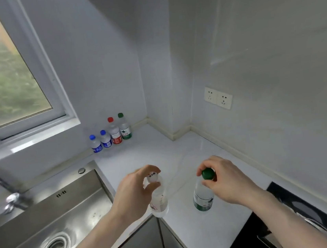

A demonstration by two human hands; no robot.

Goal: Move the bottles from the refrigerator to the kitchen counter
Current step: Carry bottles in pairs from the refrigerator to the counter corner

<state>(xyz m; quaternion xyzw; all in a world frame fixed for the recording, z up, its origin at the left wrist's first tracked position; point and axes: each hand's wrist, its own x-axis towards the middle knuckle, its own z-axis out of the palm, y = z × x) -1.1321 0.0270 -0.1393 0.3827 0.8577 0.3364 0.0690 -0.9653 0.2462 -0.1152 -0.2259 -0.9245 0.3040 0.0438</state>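
Observation:
My left hand (135,191) pinches the white cap of a clear bottle (159,201) with a white and red label. My right hand (225,178) pinches the green cap of a clear bottle (203,198) with a green label. Both bottles hang upright over the white kitchen counter (161,150), near its front edge; whether their bases touch it I cannot tell. Against the back wall stand several small bottles: two with blue caps (95,144) (105,139), a red-capped one (114,133) and a green-capped one (124,127). The refrigerator is out of view.
A steel sink (52,217) with a drain and a tap (11,196) lies to the left of the counter. A black cooktop (254,234) sits at the lower right. A double wall socket (218,97) is on the right wall, a window (3,81) at the upper left.

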